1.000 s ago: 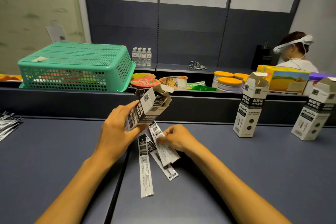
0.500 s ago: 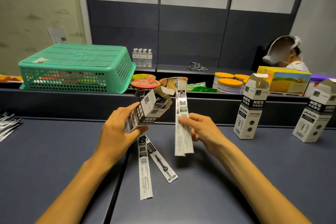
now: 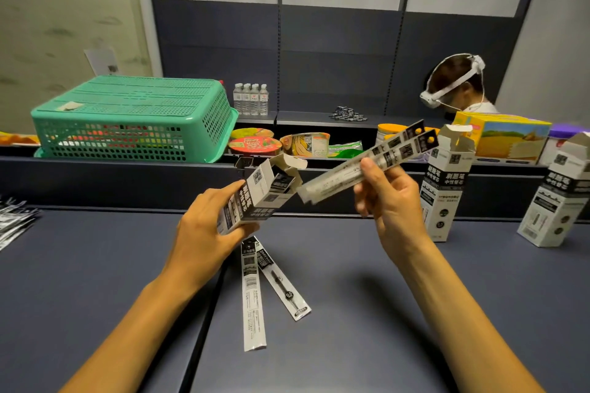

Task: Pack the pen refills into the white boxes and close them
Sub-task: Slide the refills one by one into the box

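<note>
My left hand [image 3: 207, 233] grips a white box [image 3: 255, 198] tilted up to the right, its top flaps open. My right hand [image 3: 389, 198] pinches a couple of packaged pen refills [image 3: 364, 166], held slanted with their lower ends just at the box's open mouth. Two more refill packets [image 3: 258, 287] lie on the dark table below my hands. Two other white boxes stand upright with open tops at the right, one [image 3: 447, 185] near my right hand and one [image 3: 555, 198] at the far right.
A pile of refill packets [image 3: 12, 223] lies at the table's left edge. Behind a dark ledge sit an upturned green basket [image 3: 134, 118], food tubs, small bottles and a yellow carton [image 3: 501, 137]. Another person with a headset [image 3: 456, 86] is at the back right.
My right hand lifted refills off the table, raised them upright, then tilted them so their lower ends point into the open box. The left hand kept the box tilted.
</note>
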`<control>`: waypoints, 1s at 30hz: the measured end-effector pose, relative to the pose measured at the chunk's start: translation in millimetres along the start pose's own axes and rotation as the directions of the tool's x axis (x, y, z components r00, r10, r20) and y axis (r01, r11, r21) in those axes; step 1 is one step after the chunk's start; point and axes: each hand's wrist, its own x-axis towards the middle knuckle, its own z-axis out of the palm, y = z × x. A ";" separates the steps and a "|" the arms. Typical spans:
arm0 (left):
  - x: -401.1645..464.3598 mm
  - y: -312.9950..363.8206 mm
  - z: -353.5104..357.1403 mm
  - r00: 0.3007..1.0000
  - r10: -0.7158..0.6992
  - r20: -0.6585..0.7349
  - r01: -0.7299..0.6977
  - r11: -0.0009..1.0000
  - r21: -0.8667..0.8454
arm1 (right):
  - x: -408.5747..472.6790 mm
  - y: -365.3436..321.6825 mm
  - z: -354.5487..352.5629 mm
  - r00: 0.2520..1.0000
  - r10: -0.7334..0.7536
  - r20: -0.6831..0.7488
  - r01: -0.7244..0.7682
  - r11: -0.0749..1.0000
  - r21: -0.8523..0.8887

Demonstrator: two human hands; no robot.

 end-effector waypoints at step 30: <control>-3.2 -2.5 3.3 0.998 0.045 0.047 -0.048 0.997 0.060 | -5.5 8.8 16.4 0.924 -0.237 0.301 0.297 0.939 -0.171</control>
